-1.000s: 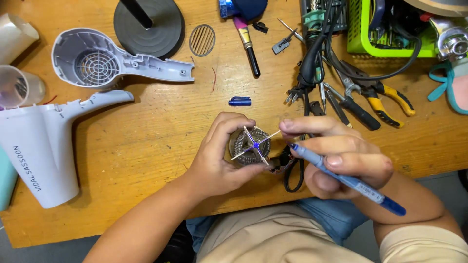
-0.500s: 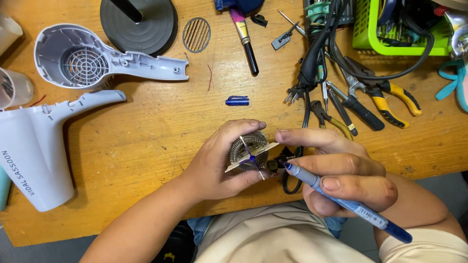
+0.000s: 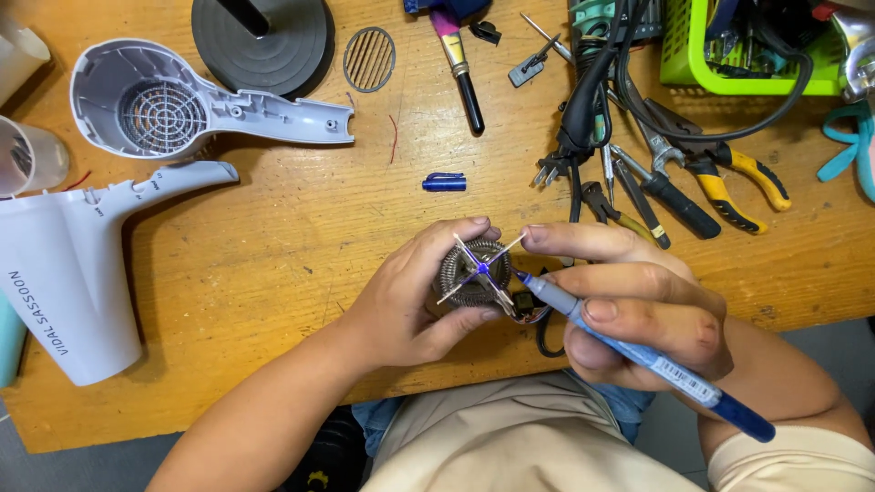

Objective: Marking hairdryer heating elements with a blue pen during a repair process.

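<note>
While the left hand [image 3: 410,305] pinches a round coiled heating element [image 3: 476,271] between thumb and fingers just above the near tabletop [image 3: 273,264] edge, the right hand [image 3: 638,310] grips a blue pen [image 3: 638,351], tip touching the element's centre cross, forefinger on its rim. Blue pen cap [image 3: 444,182] lies just beyond. Two white hair dryer shell halves [image 3: 173,109] sit left, pliers [image 3: 729,169] right.

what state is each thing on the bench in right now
heating coil: out of its shell, held in left hand
pen: uncapped, in right hand, tip at the coil
pen cap: off, lying on table
dryer shell: split in two halves, open side up
grille: removed, lying flat
pliers: lying unused
</note>
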